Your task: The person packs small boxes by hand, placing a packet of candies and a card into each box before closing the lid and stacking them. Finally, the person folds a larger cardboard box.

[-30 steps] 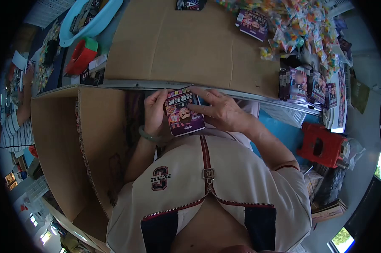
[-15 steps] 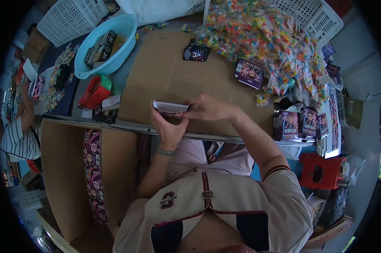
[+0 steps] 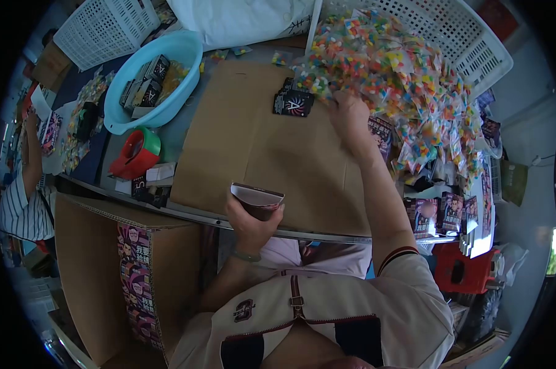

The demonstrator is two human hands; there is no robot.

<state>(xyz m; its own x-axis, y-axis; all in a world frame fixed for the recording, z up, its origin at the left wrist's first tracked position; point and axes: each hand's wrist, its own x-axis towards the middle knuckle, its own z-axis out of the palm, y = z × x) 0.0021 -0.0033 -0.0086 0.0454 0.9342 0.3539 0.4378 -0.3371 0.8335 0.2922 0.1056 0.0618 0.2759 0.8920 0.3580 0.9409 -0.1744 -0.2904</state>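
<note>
The left hand [image 3: 253,229] was closed round the lower part of a small box [image 3: 257,198], its thumb against one side and its fingers against the other. The box sat upright in that grip, its pale inside showing through the open top, just above the near edge of a cardboard sheet [image 3: 228,141] on the counter [image 3: 173,144].

The right hand [image 3: 352,120] was well apart from the box, out over the far part of the sheet, its fingers bent at the near edge of a heap of sweet packets [image 3: 382,61]. I could not tell whether the fingertips had hold of a packet. Just to the left of that hand lay some black packs [image 3: 293,106], and a purple box [image 3: 381,134] lay partly hidden beside the right forearm.

The packets spilled from a white basket [image 3: 484,52]. More printed boxes [image 3: 425,215] stood at the right end of the counter. On the left were a blue basin [image 3: 121,123] with black packs in it and a red tape dispenser [image 3: 124,165]; a big carton [image 3: 84,277] stood below, near the left arm
</note>
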